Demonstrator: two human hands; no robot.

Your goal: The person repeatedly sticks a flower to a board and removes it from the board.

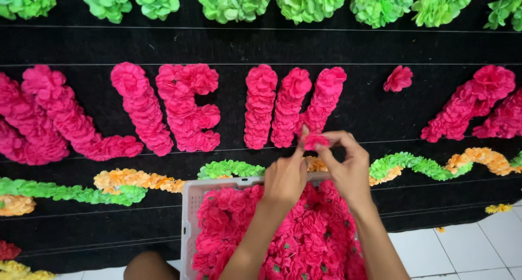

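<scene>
So we've got one small pink paper flower (315, 141) pinched up between both hands, and it's a crumpled, ruffly little thing, same hot pink as the pile in the basket (188, 215) below it. Our left hand (285, 178) has its fingertips closed on the flower's left side, and our right hand (348, 168) curls over the top and right of it, thumb and fingers nipped onto it too. So both hands are closed on that one flower, which sits right at the fingertips, held above the far rim of the basket and just in front of the black cloth (228, 46).

Beyond the basket, the cloth carries chunky pink letter shapes (185, 109) made of the same flowers, with a wavy green and orange garland (136, 182) running under them.

Hard to see much of the flower itself, since our fingers cover most of it. The basket is cut off at the bottom edge, and our forearms hide part of the pile.
</scene>
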